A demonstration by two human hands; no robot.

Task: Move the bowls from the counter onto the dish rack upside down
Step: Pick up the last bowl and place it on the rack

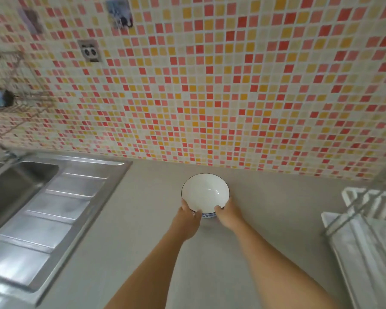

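A white bowl (204, 192) with a thin dark rim and blue pattern on its outside stands right way up on the grey counter (143, 230), close to the tiled wall. My left hand (188, 217) grips its near left rim, thumb over the edge. My right hand (226, 214) holds its near right rim the same way. The dish rack (370, 233), white with metal wire bars, sits at the right edge of the view, partly cut off.
A stainless steel sink (11, 188) with a ribbed draining board (54, 215) fills the left side. The red, orange and yellow mosaic wall (210, 85) rises behind the counter. A wire wall shelf (7, 99) hangs at the far left.
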